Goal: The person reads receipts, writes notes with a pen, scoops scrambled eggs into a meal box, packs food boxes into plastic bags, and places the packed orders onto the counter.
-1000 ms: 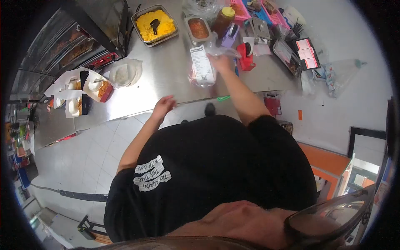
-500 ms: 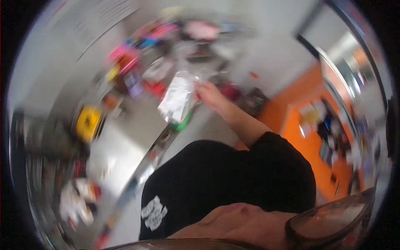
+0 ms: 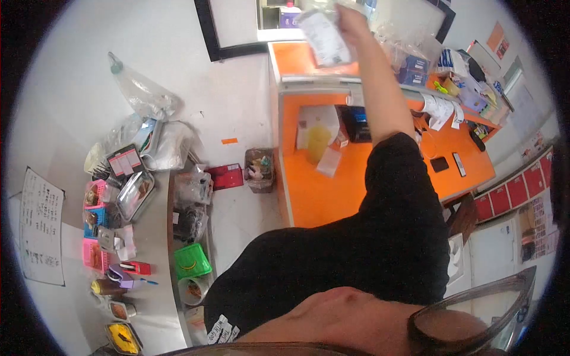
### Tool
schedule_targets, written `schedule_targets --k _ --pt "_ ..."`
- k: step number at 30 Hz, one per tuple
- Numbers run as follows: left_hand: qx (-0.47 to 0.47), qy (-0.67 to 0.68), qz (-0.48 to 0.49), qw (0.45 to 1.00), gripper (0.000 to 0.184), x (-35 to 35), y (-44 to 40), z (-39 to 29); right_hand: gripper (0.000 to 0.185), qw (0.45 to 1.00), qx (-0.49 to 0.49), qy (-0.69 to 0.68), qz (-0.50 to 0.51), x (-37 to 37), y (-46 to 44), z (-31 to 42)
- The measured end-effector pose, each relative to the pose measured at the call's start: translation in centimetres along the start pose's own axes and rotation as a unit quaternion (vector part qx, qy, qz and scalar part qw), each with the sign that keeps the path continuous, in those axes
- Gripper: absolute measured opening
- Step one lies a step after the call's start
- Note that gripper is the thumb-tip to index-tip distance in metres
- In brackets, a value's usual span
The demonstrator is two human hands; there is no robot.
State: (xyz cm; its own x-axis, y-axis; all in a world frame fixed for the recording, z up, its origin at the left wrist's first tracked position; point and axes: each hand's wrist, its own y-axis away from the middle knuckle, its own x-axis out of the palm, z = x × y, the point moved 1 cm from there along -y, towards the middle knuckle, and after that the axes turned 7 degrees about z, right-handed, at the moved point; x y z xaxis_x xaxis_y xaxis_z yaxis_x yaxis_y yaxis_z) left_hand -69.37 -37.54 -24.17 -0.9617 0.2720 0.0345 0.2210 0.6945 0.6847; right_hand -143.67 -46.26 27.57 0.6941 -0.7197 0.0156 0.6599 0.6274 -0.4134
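Observation:
My right hand [image 3: 354, 26] is at the top of the head view, at the end of an outstretched arm in a black sleeve. Its fingers are closed on the edge of a clear plastic bag with a white printed slip [image 3: 325, 38] on its front. What the bag contains cannot be made out. The bag is held over the top ledge of an orange counter [image 3: 297, 61], and I cannot tell whether it touches it. Left hand and arm are out of sight.
On the orange counter's lower desk are a phone [image 3: 459, 164] and a yellow cup [image 3: 319, 142]. Blue boxes [image 3: 414, 68] stand right of my forearm. At left, a grey worktop [image 3: 160, 237] carries baskets and a metal tray [image 3: 135, 196]. A waste bin [image 3: 259, 169] sits between.
My view has swung right, from the grey worktop to the orange counter. The right hand has carried the bag from the worktop side to above the counter.

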Motion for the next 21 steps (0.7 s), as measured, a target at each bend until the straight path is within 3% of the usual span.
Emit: schedule_targets --k 1,3,4,5,6,7,8,9,10,12,13,14,16,17,19,21 --pt "-0.003 -0.015 0.001 1.0 0.032 0.8 0.1 -0.3 0.027 0.996 0.046 -0.074 -0.03 -1.6 -0.1 0.5" --pt "-0.011 -0.035 -0.001 0.999 0.032 1.9 0.2 -0.4 0.023 0.996 0.062 0.058 0.001 -8.5 -8.2 -5.9" --pt "-0.017 -0.045 -0.005 0.999 0.032 2.4 0.2 -0.3 0.027 0.954 0.023 0.297 0.04 -10.8 -10.6 -8.5" --pt "-0.027 -0.052 -0.01 0.998 0.031 2.6 0.5 -0.1 0.032 0.853 -0.018 0.517 0.074 -12.8 -12.5 -10.9" --pt "-0.036 -0.058 -0.015 0.998 0.031 2.7 0.7 0.3 0.039 0.7 -0.057 0.704 0.102 -14.7 -14.3 -13.5" --pt "-0.047 -0.061 -0.021 0.997 0.031 2.7 0.7 0.6 0.042 0.696 -0.036 0.717 0.011 -14.0 -12.6 -13.6" --pt "-0.057 -0.066 -0.029 0.996 0.031 2.4 0.8 1.0 0.046 0.732 -0.065 0.67 -0.105 -11.9 -10.4 -13.1" --pt "-0.067 -0.069 -0.035 0.995 0.031 2.3 0.8 1.3 0.051 0.751 -0.132 0.627 -0.16 -9.6 -8.4 -12.0" --pt "-0.081 -0.074 -0.041 0.993 0.031 2.3 0.6 1.8 0.055 0.759 -0.188 0.606 -0.142 -6.9 -6.0 -11.0" --pt "-0.102 -0.075 -0.054 0.99 0.03 1.7 0.9 3.0 0.039 0.707 -0.196 0.676 0.074 -2.3 -1.4 -9.7" --pt "-0.111 -0.075 -0.058 0.989 0.03 1.0 1.2 3.6 0.03 0.574 -0.146 0.785 0.184 -0.9 0.3 -10.3" --pt "-0.116 -0.078 -0.063 0.988 0.03 0.5 1.1 4.1 0.024 0.519 -0.119 0.81 0.245 -1.2 0.5 -12.4" --pt "-0.126 -0.072 -0.07 0.987 0.03 -1.7 2.2 6.3 0.03 0.506 -0.134 0.835 0.169 -3.3 -1.4 -16.2" --pt "-0.126 -0.068 -0.074 0.987 0.03 -3.1 3.1 8.2 0.029 0.532 -0.152 0.823 0.131 -4.2 -2.0 -16.3" --pt "-0.124 -0.079 -0.073 0.986 0.029 -5.6 5.6 14.3 0.027 0.634 -0.199 0.743 0.082 -5.3 1.0 -14.4" --pt "-0.091 -0.217 -0.032 0.971 0.029 -7.6 7.8 19.9 0.026 0.719 -0.25 0.644 0.077 -4.7 6.0 -11.2"
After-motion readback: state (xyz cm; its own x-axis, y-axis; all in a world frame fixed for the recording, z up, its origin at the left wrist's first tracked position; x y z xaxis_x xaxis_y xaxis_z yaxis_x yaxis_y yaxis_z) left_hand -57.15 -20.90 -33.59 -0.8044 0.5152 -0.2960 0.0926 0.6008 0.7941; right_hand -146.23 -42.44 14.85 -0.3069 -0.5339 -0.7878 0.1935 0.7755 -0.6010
